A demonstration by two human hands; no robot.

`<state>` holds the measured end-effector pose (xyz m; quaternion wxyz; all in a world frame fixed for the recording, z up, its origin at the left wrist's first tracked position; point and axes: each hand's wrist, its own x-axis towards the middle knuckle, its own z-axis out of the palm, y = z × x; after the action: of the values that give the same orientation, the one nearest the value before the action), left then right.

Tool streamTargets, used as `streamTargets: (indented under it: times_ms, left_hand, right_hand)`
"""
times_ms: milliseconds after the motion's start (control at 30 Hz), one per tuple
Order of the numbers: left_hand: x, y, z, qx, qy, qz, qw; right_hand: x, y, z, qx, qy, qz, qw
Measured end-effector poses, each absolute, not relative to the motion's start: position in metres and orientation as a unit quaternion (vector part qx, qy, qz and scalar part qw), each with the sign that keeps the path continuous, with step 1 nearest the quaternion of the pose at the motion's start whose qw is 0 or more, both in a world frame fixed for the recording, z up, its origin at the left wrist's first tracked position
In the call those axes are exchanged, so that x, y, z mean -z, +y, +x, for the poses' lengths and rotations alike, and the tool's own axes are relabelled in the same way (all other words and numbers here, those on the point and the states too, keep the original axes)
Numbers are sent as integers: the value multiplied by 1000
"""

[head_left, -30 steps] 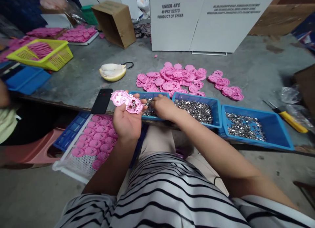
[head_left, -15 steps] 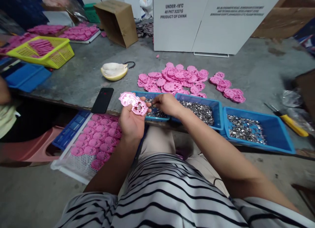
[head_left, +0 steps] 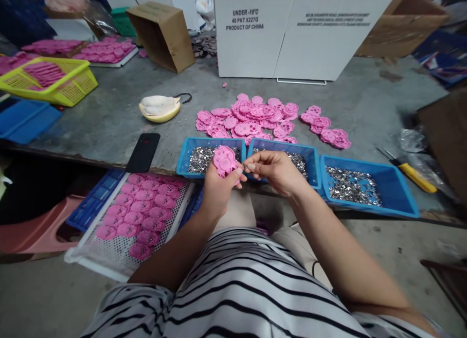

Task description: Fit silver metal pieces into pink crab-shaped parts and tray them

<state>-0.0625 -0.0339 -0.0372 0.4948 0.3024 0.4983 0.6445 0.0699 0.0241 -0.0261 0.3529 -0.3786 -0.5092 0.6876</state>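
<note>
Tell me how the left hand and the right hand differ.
The left hand grips a pink piece; the right hand pinches what looks like a tiny part.
In this view, the left hand overlaps the leftmost blue bin, the right hand the middle blue bin.
Both hands are bare and close together.

I am in a workshop, to judge by the long, stained grey bench [head_left: 109, 107] before me, with matching pink plastic pieces [head_left: 251, 116] heaped in its middle and tiny metal parts [head_left: 352, 186] loose in blue bins [head_left: 396, 194] along the near edge. A perforated white tray [head_left: 109, 249] at near left carries more pink parts [head_left: 134, 217] in rows; a yellow-handled tool [head_left: 418, 177] lies at right.
</note>
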Motion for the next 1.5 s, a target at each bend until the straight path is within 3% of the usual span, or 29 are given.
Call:
streamTargets:
  times_ms: [333, 600, 867, 1033, 1200, 1333, 1500]
  left_hand:
    - [33, -33, -53, -627, 484, 287, 538]
    - [23, -38, -56, -571, 430, 243, 655]
    - [22, -37, -52, -578, 431, 236, 651]
    - [25, -37, -54, -543, 425, 233, 685]
    - [26, -38, -53, -549, 385, 227, 707]
    - [27, -41, -53, -591, 301, 235, 711]
    - [36, -46, -53, -616, 271, 286, 682]
  right_hand:
    - [22, 7, 84, -617, -601, -361, 358]
    - [21, 2, 95, -334, -798, -311, 395]
    - [27, 0, 100, -318, -791, -313, 419]
    - [22, 3, 103, -288, -830, -296, 376]
    - [15, -2, 99, -328, -781, -342, 407]
    - [18, -10, 91, -444, -618, -413, 499]
    - [27, -17, 78, -561, -483, -416, 527]
